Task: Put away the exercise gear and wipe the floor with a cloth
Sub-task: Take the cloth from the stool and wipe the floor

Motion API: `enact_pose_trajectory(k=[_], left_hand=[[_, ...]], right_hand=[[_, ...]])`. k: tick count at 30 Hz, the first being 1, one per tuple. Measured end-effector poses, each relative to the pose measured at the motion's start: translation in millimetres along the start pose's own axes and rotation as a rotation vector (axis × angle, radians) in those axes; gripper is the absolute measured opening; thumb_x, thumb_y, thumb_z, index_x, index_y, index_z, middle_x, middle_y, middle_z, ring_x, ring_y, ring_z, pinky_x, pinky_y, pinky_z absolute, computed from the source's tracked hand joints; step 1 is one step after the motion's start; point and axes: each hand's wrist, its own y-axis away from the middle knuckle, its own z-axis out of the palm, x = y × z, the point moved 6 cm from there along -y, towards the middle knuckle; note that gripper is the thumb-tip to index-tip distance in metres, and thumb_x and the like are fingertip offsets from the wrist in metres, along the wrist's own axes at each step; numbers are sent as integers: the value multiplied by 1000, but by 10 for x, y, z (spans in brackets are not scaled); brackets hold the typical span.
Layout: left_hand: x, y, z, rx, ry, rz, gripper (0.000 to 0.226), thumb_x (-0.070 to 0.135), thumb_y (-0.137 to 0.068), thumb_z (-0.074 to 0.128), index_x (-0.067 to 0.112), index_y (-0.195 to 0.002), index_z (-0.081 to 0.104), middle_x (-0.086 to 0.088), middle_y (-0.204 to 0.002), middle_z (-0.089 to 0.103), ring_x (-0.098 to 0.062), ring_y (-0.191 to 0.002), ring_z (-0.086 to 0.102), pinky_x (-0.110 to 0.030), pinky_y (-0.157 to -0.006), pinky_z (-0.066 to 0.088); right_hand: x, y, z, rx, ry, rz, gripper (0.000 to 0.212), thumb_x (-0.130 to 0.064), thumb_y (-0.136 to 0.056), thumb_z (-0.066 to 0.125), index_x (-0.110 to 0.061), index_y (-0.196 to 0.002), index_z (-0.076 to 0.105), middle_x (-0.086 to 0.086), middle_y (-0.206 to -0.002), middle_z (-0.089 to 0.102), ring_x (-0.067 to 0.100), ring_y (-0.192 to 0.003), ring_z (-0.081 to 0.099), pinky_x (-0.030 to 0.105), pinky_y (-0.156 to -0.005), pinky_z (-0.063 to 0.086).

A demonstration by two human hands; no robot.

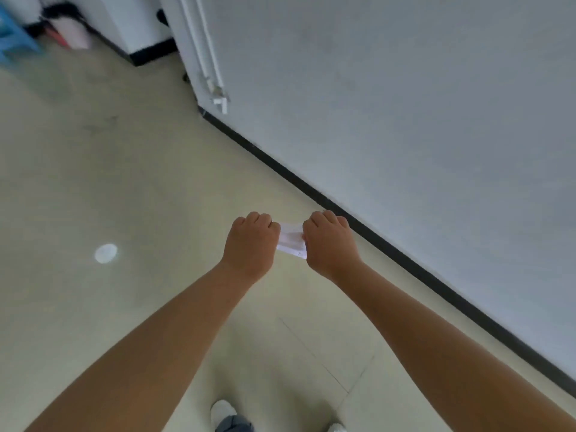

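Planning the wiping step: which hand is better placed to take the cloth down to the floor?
Neither clearly. Left hand and right hand both grip the white cloth, level, above the floor. The right is nearer the wall.

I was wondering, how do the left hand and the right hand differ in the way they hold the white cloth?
The left hand grips the left end of the white cloth, while the right hand grips its right end. The left hand lies over open floor; the right hand lies nearer the black baseboard. Both are fisted, backs up, with the cloth spanning the gap between them above the floor.
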Motion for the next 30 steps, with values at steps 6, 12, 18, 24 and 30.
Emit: enact_pose_trajectory(k=[6, 12, 18, 24, 30], left_hand=[[-2017, 1160, -321, -98, -105, -379, 36, -1, -14, 79, 14, -41, 59, 0, -41, 53, -19, -38, 56, -15, -37, 39], [-3718, 2233, -399, -175, -125, -642, 40, 4, -8, 81, 15, -37, 57, -1, -38, 49, -16, -34, 53, -13, -43, 18], [-5169, 2554, -299, -378, -94, -853, 28, 3, -87, 47, 12, -111, 57, -2, -110, 58, -20, -107, 55, -25, -69, 34], [-6547, 1906, -17, -395, -101, -870, 34, 3, -90, 40, 11, -121, 50, -4, -120, 53, -21, -115, 49, -25, -76, 34], [-8111, 952, 195, -370, -66, -916, 35, 1, -90, 40, 11, -121, 52, -4, -120, 54, -21, -116, 50, -26, -86, 43]], right_hand=[[-2241, -1023, -93, -18, 41, -356, 29, -8, -87, 48, -7, -115, 54, 7, -119, 53, 25, -114, 45, 30, -95, 32], [-4260, -1808, 87, -93, 80, -595, 30, -3, -84, 47, -7, -113, 54, 6, -119, 52, 24, -117, 43, 29, -97, 32], [-5391, -2700, 180, -87, 48, -684, 26, -8, -90, 43, -6, -113, 56, 7, -116, 55, 24, -113, 46, 29, -93, 35], [-5838, -4286, 191, -42, 48, -705, 26, -9, -92, 43, -7, -113, 56, 6, -117, 54, 23, -114, 45, 29, -92, 35], [-6187, -6085, 47, -43, 56, -733, 24, -8, -91, 43, -6, -110, 57, 7, -115, 55, 24, -112, 47, 30, -87, 37]])
